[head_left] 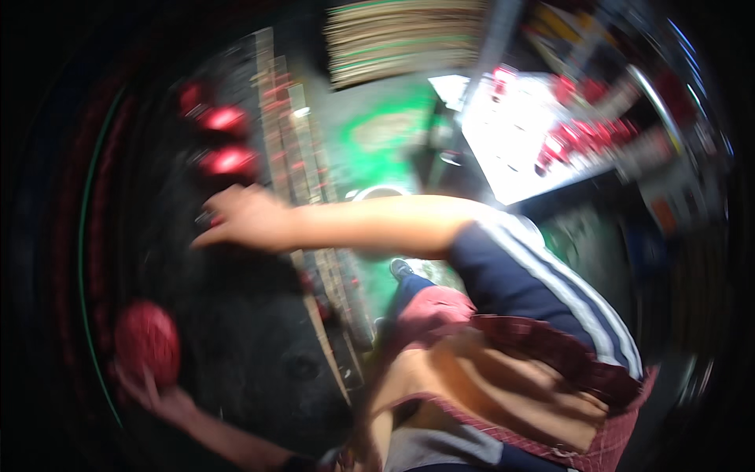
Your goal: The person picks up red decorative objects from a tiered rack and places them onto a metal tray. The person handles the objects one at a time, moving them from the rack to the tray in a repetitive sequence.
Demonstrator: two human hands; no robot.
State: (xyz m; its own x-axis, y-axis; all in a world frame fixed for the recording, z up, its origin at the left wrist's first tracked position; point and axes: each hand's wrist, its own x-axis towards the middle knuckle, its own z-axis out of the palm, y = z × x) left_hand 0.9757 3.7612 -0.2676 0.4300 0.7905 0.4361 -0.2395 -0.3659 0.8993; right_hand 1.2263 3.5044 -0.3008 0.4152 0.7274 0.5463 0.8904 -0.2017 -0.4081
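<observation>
My left hand (163, 400), at the lower left, has its fingers against the underside of a red rounded object (147, 342) and seems to hold it. What kind of object it is, the blur hides. My right arm stretches across the middle to the left, over a dark work surface (259, 354). Between the bent fingers of my right hand (250, 220) shows a small dark and red piece, too smeared to name. Just beyond that hand lie shiny red rounded pieces (230, 161) with dark ends, similar to one another.
Long narrow strips (295, 149) edge the dark surface. A brightly lit white table (503, 149) with several red pieces (582, 141) stands at the far right. Behind is a stack of flat sheets (401, 35). A green line (85, 212) runs down the left.
</observation>
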